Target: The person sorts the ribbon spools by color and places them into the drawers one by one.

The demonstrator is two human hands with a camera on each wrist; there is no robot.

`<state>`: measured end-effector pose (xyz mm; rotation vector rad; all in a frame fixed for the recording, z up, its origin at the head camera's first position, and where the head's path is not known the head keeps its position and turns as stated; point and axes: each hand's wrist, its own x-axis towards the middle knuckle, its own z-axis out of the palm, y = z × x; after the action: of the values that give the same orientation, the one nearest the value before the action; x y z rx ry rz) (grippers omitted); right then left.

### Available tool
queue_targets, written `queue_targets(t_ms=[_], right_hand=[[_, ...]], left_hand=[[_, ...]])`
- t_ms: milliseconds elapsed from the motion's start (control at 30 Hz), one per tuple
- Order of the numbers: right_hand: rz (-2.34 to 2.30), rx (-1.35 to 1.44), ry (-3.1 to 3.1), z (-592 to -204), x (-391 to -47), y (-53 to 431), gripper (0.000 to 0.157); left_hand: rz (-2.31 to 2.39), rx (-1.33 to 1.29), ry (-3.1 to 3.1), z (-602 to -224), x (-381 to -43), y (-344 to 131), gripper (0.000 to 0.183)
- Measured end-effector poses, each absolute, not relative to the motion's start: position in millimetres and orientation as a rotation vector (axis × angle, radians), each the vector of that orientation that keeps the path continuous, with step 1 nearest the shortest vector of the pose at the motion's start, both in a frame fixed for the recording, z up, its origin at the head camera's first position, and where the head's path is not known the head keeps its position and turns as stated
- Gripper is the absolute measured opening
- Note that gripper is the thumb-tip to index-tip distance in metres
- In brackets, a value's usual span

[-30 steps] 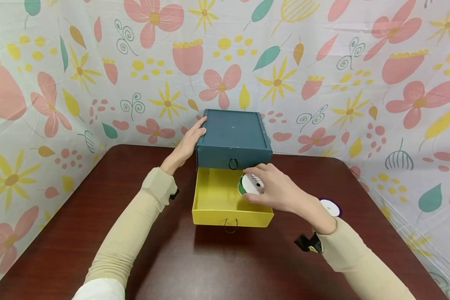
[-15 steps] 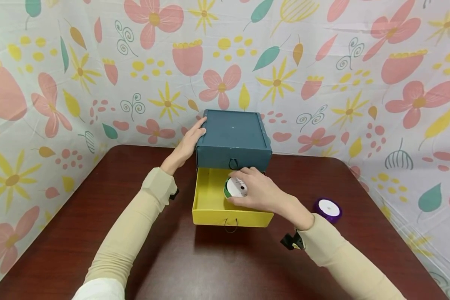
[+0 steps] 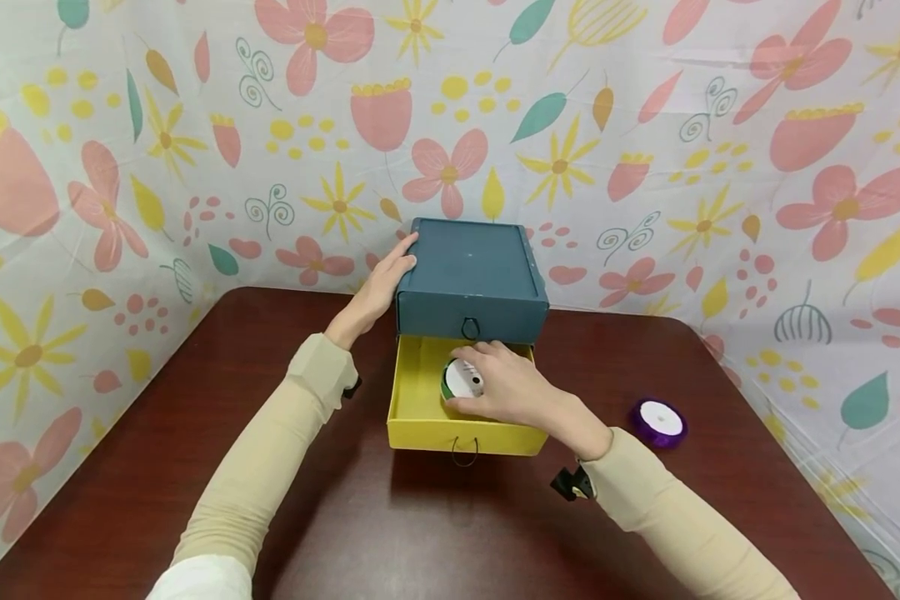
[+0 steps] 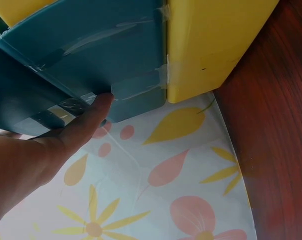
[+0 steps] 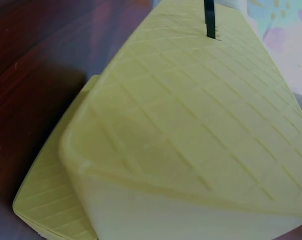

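Note:
My right hand (image 3: 506, 383) is inside the pulled-out yellow drawer (image 3: 461, 437) in the head view. Between its thumb and fingers it holds a ribbon spool (image 3: 461, 379) with a white face and a green edge. Whether the spool touches the drawer floor, I cannot tell. My left hand (image 3: 378, 287) rests with fairly straight fingers on the left side of the blue drawer box (image 3: 472, 258). In the left wrist view its finger (image 4: 93, 112) touches the taped blue side wall. Only the drawer's quilted front (image 5: 191, 110) fills the right wrist view; the right hand is hidden there.
A purple ribbon spool (image 3: 660, 421) lies on the dark wooden table (image 3: 330, 508), right of the drawer. Thin loop pulls (image 3: 465, 452) hang on the drawer fronts. A floral cloth (image 3: 450, 108) stands behind the table.
My right hand has carried the green-edged spool leftward and slightly lower within the yellow drawer. The purple spool has come fully into sight. My left hand stays on the box.

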<state>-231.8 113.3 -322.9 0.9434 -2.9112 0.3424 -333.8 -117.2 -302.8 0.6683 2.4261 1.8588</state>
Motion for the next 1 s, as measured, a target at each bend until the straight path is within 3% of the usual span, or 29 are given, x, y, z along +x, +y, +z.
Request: queue_targets(t_ms=[133, 233, 633, 800, 1000], right_hand=[[0.356, 0.938, -2.918, -323, -234, 113, 0.072], [0.468, 0.951, -2.899, -321, -231, 118, 0.067], [1.095, 1.21, -2.398, -316, -171, 133, 0.007], [1.326, 1.403, -2.377, -324, -147, 139, 0.014], [1.792, 1.61, -2.682, -357, -143, 144, 0.017]], left_hand=[[1.869, 0.659, 2.399, -295, -328, -117, 0.056], [1.86, 0.659, 2.392, -287, -319, -117, 0.056], [1.834, 0.676, 2.41, -281, -310, -117, 0.056], [1.856, 0.669, 2.393, -284, -314, -116, 0.056], [1.862, 0.693, 2.412, -300, -332, -118, 0.055]])
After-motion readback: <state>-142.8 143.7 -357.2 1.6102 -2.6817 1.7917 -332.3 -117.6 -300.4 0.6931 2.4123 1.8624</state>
